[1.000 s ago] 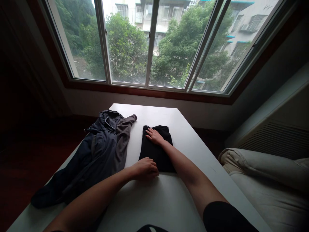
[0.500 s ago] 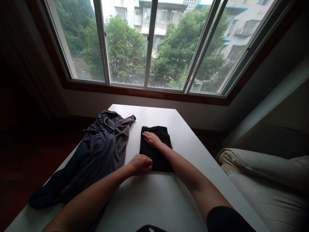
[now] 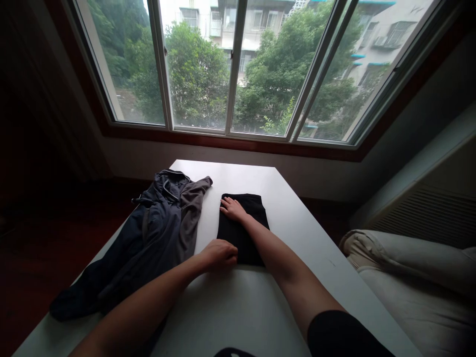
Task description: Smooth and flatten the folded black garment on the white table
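A folded black garment [image 3: 247, 238] lies flat on the white table [image 3: 238, 302] in front of me. My right hand [image 3: 233, 208] rests palm down on its far left part, fingers stretched out. At the garment's near left corner is my left hand [image 3: 221, 253], its fingers curled closed on the edge of the cloth. The fingertips there are partly hidden from view. To the left lies a crumpled dark blue and grey jacket [image 3: 159, 223], apart from the black garment.
The jacket hangs over the table's left edge. Beyond the far end of the table is a wide sliding window [image 3: 230, 135]. A pale cushioned seat [image 3: 416, 297] stands close along the right side.
The view has shifted slightly, moving the scene a little to the right. A small loop sticking up at the garment's far left corner no longer shows. Both hands stay on the cloth.
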{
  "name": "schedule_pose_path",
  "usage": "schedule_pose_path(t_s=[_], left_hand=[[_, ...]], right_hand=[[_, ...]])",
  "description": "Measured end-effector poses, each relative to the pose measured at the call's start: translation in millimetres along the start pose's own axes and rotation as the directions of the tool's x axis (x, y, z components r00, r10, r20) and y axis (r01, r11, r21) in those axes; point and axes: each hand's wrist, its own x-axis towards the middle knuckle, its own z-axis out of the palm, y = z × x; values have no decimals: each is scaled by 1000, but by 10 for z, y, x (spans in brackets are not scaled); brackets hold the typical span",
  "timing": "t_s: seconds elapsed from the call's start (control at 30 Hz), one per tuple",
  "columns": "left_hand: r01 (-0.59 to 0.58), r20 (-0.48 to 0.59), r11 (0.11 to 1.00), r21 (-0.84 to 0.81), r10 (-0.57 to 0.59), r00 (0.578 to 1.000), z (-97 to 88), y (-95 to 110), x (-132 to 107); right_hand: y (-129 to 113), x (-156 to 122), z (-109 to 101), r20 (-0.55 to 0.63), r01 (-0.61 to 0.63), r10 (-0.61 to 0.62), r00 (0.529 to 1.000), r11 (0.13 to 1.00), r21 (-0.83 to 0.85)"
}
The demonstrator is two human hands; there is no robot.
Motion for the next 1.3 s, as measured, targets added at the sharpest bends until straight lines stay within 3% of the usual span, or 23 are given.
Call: schedule_pose_path(t_s=[0.3,0.77,1.0,1.1,1.3], left_hand=[[17,15,1000,12,-18,1000,3,3,14],[19,12,1000,-2,-19,1000,-16,12,14],[41,21,999,9,-41,999,-17,22,10],[44,13,999,5,-44,999,-12,17,6],[43,10,999,-9,-43,999,3,20,13]], right_hand=[[-62,-218,90,-192,55,-66,979,997,-58],[-69,-43,30,-36,-89,90,995,996,28],[-78,-220,-65,30,-22,24,999,999,-44],[-46,-388,-119,2,-14,14,1000,996,-86],[39,-606,-70,-147,-121,102,984,985,-122]])
